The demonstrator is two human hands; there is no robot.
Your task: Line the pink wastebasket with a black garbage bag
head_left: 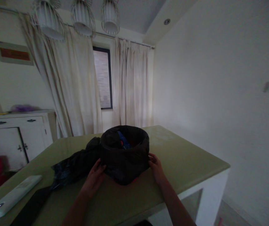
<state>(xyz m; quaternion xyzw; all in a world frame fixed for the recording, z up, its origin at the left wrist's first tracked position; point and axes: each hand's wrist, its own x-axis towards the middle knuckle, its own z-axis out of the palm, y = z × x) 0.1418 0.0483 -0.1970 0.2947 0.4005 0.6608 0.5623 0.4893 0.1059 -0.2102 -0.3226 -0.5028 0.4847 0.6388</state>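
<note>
A round bin lined with a black bag (124, 153) stands on the green table (183, 157). Something blue shows inside the bin's mouth. My left hand (94, 177) rests against the bag's lower left side, fingers pressed on the plastic. On the lower right side my right hand (155, 166) touches the bag with its fingers curled against it. More black plastic (75, 166) lies crumpled on the table to the left of the bin.
A white remote-like object (12, 196) lies at the table's near left, beside a dark strip. A white cabinet (19, 135) stands at the left wall, curtains and a window behind. The table's right corner ends near the white wall.
</note>
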